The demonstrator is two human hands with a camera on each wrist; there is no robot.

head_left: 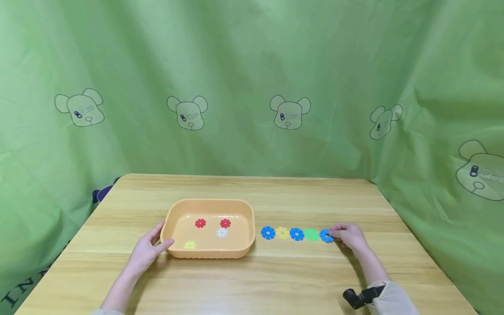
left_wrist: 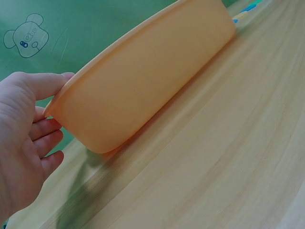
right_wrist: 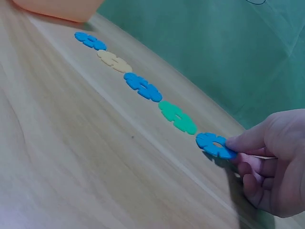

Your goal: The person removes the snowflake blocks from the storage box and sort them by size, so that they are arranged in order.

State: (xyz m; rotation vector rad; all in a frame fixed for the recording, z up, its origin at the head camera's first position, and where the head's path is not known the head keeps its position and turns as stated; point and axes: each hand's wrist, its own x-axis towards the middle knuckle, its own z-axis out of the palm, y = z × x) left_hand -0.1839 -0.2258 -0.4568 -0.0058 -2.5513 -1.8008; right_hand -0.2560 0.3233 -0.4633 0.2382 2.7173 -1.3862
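My left hand (head_left: 145, 250) grips the left end of an orange plastic tray (head_left: 208, 253), thumb at the rim and the other fingers outside the wall. Inside the tray lie two red notched discs, a white disc (head_left: 222, 232) and a yellow-green disc (head_left: 190, 244). With thumb and fingers my right hand (head_left: 350, 236) pinches a blue notched disc (right_wrist: 215, 145), slightly tilted over the table at the right end of a row. Leftward from it run a green disc (right_wrist: 177, 117), a blue disc (right_wrist: 143, 87), a yellow disc (right_wrist: 114, 61) and another blue disc (right_wrist: 90, 41), flat on the wood.
The wooden table (head_left: 275, 280) carries the tray left of the row. Green cloth (head_left: 236, 57) printed with bear heads hangs behind and at both sides. A black strap mount (head_left: 363, 297) sits on the right wrist. Something purple (head_left: 103, 193) shows past the table's left edge.
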